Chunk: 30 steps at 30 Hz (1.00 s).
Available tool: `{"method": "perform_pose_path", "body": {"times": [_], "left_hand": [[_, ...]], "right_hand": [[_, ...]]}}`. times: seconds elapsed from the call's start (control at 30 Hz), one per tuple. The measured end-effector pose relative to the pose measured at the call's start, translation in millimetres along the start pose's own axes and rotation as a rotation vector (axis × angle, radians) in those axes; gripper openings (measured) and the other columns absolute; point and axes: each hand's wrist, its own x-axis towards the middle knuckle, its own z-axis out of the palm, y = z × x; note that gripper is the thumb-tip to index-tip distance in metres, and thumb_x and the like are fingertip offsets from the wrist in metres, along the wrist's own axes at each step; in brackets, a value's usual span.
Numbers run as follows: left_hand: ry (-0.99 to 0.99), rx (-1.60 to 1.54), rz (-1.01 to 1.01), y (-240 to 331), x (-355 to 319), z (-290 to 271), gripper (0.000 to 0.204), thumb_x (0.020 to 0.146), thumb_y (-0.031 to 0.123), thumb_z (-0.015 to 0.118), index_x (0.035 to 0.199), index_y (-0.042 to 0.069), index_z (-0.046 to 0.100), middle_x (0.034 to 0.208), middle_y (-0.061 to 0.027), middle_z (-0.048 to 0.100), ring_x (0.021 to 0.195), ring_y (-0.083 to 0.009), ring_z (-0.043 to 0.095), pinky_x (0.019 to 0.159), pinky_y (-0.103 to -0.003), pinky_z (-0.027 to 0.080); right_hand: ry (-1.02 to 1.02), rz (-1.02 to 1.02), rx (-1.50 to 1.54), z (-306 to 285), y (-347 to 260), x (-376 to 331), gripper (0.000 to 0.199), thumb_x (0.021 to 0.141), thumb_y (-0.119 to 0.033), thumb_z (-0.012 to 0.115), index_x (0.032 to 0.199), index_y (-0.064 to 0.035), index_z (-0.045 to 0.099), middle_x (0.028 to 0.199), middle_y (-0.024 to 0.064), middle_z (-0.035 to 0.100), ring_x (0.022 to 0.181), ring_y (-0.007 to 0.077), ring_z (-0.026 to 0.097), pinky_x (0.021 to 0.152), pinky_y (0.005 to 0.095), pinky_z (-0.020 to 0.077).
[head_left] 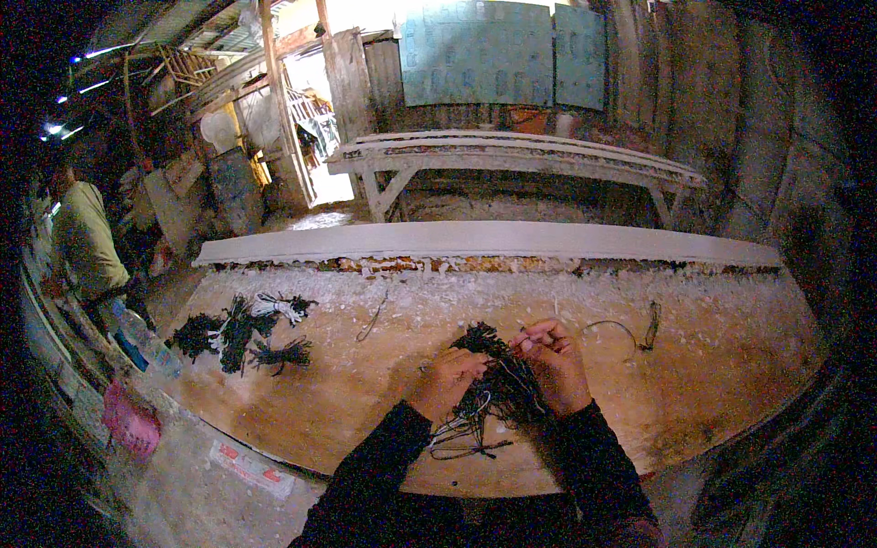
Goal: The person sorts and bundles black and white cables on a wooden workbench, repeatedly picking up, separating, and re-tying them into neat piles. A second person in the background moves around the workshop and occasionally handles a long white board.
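A bundle of dark cords [501, 388] lies on the wooden table, fanned toward me, with a few pale strands in it. My left hand [449, 376] grips the bundle's left side, fingers closed on it. Over its upper right side, my right hand [551, 356] has thumb and fingertips pinched together; what they hold is too small to make out. Loose cord ends [466, 447] spread below my left hand. Farther left lie several tied bundles of black and white cord [239, 333].
A wire piece with a dark end [650, 327] lies right of my hands, and a thin loop [373, 318] lies left. A white-edged board [484, 241] runs along the table's far side. A plastic bottle [146, 340] and pink basket [131, 420] are at left, near another person [89, 239].
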Motion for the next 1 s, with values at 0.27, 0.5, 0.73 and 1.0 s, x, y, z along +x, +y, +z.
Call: {"method": "perform_pose_path", "body": {"times": [0.27, 0.5, 0.73, 1.0], "left_hand": [[0.022, 0.062, 0.040, -8, 5, -10, 0.018, 0.074, -0.001, 0.055, 0.091, 0.004, 0.060, 0.075, -0.0054, 0.063, 0.073, -0.0226, 0.061, 0.071, -0.034, 0.047], [-0.386, 0.086, -0.282, 33, 33, -24, 0.031, 0.083, 0.019, 0.054, 0.113, 0.008, 0.052, 0.102, -0.0107, 0.060, 0.100, -0.0270, 0.055, 0.096, -0.044, 0.030], [-0.069, 0.551, 0.073, 42, 45, 19, 0.046, 0.083, 0.025, 0.054, 0.126, 0.012, 0.042, 0.121, -0.0075, 0.050, 0.119, -0.0244, 0.041, 0.097, -0.065, 0.009], [-0.097, 0.379, 0.061, 20, 25, 26, 0.025, 0.081, 0.016, 0.056, 0.105, 0.007, 0.056, 0.104, -0.0086, 0.060, 0.109, -0.0233, 0.049, 0.099, -0.060, 0.014]], "right_hand": [[0.094, -0.036, -0.107, -7, -3, 5, 0.012, 0.075, 0.001, 0.061, 0.080, -0.0059, 0.052, 0.083, 0.0068, 0.061, 0.074, 0.0146, 0.057, 0.071, 0.0273, 0.0466], [0.139, -0.123, -0.276, -8, -3, 6, 0.009, 0.075, -0.001, 0.063, 0.077, -0.0038, 0.054, 0.080, 0.0062, 0.061, 0.072, 0.0139, 0.057, 0.069, 0.0256, 0.0460], [0.120, -0.086, -0.215, -5, 0, 5, 0.009, 0.074, -0.003, 0.064, 0.076, -0.0038, 0.055, 0.077, 0.0050, 0.061, 0.072, 0.0136, 0.057, 0.068, 0.0251, 0.0452], [0.145, -0.061, -0.254, -9, -1, 5, 0.011, 0.076, -0.006, 0.063, 0.082, -0.0026, 0.055, 0.078, 0.0055, 0.061, 0.071, 0.0134, 0.058, 0.068, 0.0260, 0.0469]]}}
